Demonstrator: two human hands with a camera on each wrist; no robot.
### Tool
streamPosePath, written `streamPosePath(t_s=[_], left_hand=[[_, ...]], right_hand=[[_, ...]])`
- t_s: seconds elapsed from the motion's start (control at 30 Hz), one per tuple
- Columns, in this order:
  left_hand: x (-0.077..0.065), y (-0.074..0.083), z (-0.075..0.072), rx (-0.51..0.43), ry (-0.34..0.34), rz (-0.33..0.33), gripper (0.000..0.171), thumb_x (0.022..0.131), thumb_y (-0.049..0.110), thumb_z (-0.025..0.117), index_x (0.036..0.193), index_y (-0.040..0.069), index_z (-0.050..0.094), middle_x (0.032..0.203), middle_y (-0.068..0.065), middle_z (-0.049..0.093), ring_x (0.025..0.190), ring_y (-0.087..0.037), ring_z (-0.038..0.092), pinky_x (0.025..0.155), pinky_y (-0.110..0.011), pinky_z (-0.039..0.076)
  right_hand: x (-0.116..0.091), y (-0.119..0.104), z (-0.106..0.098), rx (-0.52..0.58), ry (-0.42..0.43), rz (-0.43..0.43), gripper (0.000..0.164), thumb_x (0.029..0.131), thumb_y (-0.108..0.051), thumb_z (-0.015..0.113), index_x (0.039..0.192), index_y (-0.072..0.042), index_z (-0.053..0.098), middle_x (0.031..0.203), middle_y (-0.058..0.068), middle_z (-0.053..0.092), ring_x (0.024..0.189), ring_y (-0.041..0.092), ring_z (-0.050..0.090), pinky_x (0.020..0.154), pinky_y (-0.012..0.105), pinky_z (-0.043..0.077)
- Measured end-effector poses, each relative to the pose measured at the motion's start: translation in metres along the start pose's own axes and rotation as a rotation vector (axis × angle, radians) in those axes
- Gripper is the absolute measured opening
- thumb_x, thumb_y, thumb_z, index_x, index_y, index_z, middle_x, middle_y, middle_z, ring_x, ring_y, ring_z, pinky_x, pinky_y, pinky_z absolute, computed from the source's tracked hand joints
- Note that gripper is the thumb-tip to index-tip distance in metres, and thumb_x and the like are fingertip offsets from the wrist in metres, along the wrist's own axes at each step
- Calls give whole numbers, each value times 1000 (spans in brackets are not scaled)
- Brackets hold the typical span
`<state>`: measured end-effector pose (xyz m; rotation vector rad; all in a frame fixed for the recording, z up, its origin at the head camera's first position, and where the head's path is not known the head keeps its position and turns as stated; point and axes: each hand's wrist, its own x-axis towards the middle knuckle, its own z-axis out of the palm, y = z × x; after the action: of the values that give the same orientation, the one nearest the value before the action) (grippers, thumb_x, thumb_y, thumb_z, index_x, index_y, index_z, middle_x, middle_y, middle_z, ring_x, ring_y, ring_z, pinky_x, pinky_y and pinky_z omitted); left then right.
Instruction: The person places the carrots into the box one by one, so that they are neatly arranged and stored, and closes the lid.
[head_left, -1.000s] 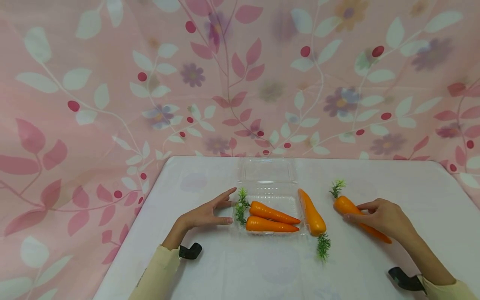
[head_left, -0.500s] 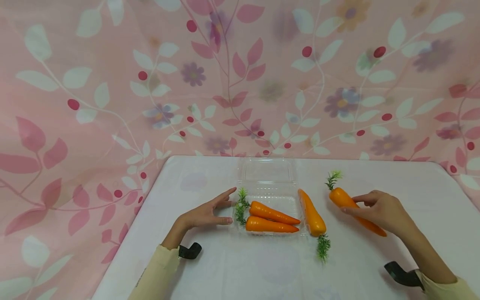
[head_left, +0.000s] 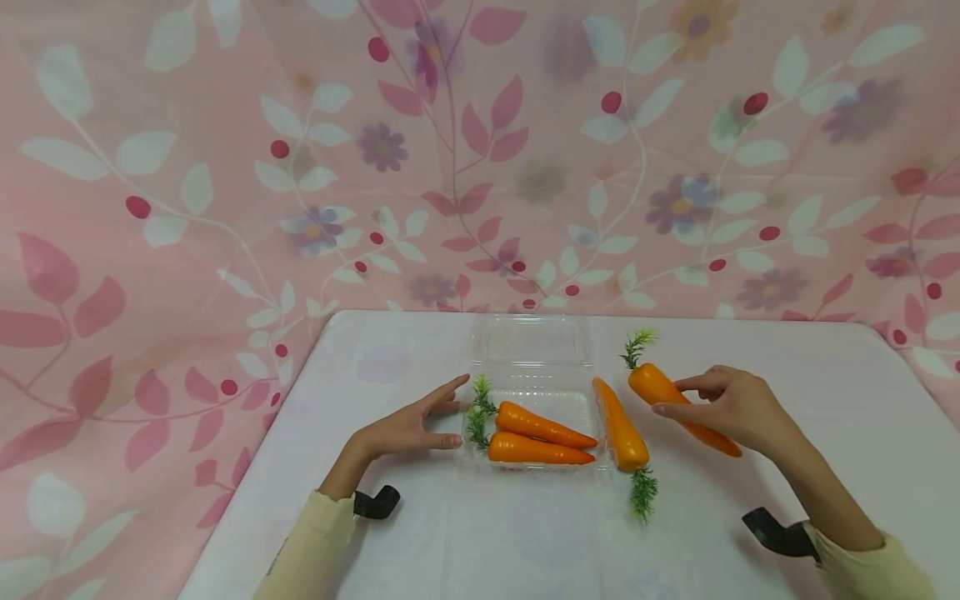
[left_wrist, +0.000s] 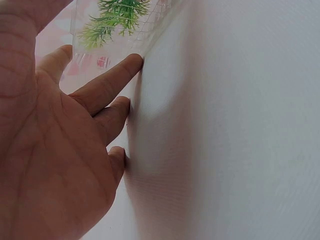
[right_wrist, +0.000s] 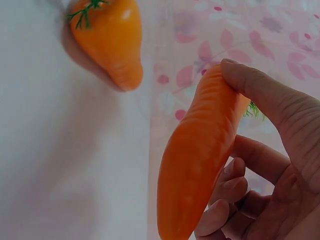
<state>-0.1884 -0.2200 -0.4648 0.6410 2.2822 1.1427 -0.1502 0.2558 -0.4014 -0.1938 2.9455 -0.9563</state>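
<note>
Between thumb and fingers, my right hand (head_left: 733, 407) holds an orange carrot (head_left: 654, 384) with a green tuft, above the table right of the container. In the right wrist view the thumb presses one side of the held carrot (right_wrist: 200, 145). My left hand (head_left: 408, 429) rests with fingers spread at the left side of a clear plastic clamshell container (head_left: 577, 400), whose lid (head_left: 531, 340) lies back. Two carrots lie inside, an upper carrot (head_left: 542, 423) and a lower carrot (head_left: 536, 448), tufts to the left. Another carrot (head_left: 622, 429) leans along the container's right edge, tuft toward me.
A white cloth (head_left: 480, 533) covers the table. Behind it hangs a pink floral curtain (head_left: 480, 167). A black wrist mount (head_left: 378, 502) sticks out by the left sleeve, and another black mount (head_left: 780, 533) by the right sleeve.
My right hand has lifted its carrot and carried it left and a little away from me, toward the container. The left hand and the other carrots stay in place.
</note>
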Motion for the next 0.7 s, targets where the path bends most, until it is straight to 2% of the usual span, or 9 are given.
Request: streamPosePath(t_s=[0.33,0.7], left_hand=[[0,1,0,-4,2,-3,92,87,40,75,157,42,15,152,-4,40,142,-24,33,110,-64,22],[-2,5,0,-20,-2,-10,93,88,37,75,158,39,14,153,-4,39,142,-24,32,110,-65,21]], right_hand=[[12,-21,9,35,-14,-43,63,74,-58,80,112,-7,76,79,3,52,78,23,44,57,31,36],[24,-43,25,91,-29,-89,55,73,-52,84,107,-9,78,76,3,50,76,23,44,58,30,35]])
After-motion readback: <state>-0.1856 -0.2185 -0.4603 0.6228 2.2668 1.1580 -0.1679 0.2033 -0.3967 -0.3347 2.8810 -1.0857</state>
